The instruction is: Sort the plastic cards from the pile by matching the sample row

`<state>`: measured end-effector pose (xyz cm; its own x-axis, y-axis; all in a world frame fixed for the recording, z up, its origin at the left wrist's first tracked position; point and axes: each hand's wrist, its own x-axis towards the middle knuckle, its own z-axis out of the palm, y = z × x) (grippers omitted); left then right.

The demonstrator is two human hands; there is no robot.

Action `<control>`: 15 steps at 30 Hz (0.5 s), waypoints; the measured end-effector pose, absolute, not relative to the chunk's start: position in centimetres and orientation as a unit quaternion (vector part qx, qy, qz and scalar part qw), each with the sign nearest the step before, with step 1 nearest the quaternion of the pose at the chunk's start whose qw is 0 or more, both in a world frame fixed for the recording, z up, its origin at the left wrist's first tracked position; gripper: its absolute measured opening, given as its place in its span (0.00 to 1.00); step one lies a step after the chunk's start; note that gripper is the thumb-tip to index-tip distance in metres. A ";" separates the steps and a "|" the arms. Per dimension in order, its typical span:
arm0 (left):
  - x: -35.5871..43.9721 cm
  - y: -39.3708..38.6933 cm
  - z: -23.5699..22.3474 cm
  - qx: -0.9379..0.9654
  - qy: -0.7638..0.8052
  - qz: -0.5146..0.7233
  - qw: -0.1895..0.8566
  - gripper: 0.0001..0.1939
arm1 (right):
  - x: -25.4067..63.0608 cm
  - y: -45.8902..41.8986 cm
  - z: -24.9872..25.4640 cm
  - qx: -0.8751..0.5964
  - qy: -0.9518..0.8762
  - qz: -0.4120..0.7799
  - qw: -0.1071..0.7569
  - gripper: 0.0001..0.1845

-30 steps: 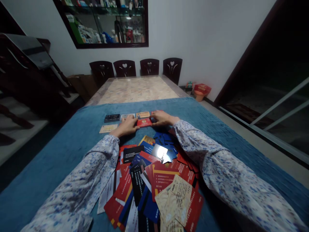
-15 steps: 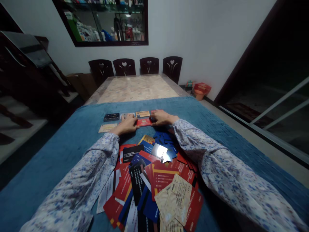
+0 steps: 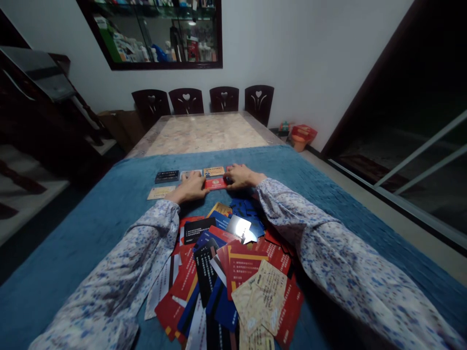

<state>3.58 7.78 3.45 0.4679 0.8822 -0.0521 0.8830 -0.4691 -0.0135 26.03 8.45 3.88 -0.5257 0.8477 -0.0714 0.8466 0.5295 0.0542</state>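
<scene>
A red card [image 3: 215, 183] lies in the front row, below an orange-and-yellow card [image 3: 213, 172]. My left hand [image 3: 191, 187] is closed at its left edge, with thumb and fingertips against the card. On the right edge, my right hand [image 3: 240, 177] grips it with bent fingers, partly covering another red card behind. A black card [image 3: 167, 176] and a cream card [image 3: 160, 192] lie to the left. A pale card [image 3: 191, 172] is partly hidden behind my left hand. Between my forearms spreads a loose heap of overlapping cards [image 3: 248, 270] in red, blue, black and cream.
A blue cloth [image 3: 120, 218] covers the near part of the table, and the bare stone top [image 3: 204, 131] shows beyond it. Several dark chairs [image 3: 186, 101] stand at the far end. An orange bin [image 3: 299, 142] sits on the floor at the right.
The whole view has shifted slightly. Both hands stay at the red card's edges, and the rows and heap of cards look the same.
</scene>
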 end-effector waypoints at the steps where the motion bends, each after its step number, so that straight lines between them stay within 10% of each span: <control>1: 3.5 7.8 3.4 0.858 0.513 -0.022 0.005 0.18 | 26.0 8.4 3.8 0.484 0.874 0.007 0.042 0.22; 15: 3.3 7.0 3.8 0.873 0.487 0.011 -0.015 0.22 | 27.1 7.3 5.1 0.501 0.865 0.009 -0.001 0.27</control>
